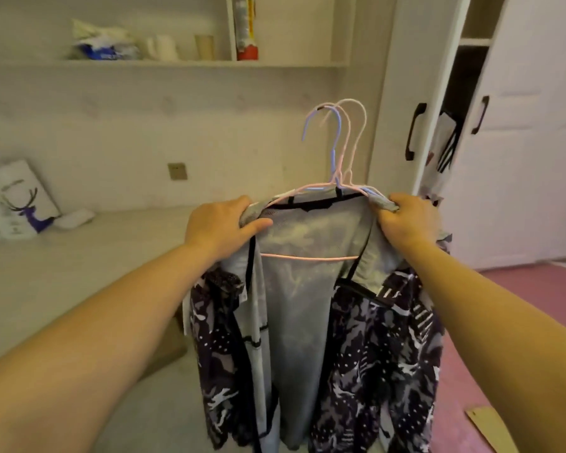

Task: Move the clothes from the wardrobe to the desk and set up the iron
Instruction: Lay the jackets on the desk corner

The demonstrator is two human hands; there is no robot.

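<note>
I hold a bunch of clothes [294, 308] on wire hangers [340, 142] up in front of me: a pale grey garment in the middle and dark patterned fabric hanging on both sides. My left hand [223, 223] grips the left shoulder of the bunch. My right hand [409, 217] grips the right shoulder. The pink and blue hanger hooks stick up free between my hands. The white desk [79, 263] lies to the left and behind the clothes. The wardrobe [438, 93] stands at the right with its door ajar. No iron is in view.
A white bag with a deer print [17, 201] and a small white object [74, 219] sit at the desk's back left. A shelf [177, 62] above holds bags, rolls and a red-based can. A wall socket [177, 171] is behind the desk. Pink floor lies at the right.
</note>
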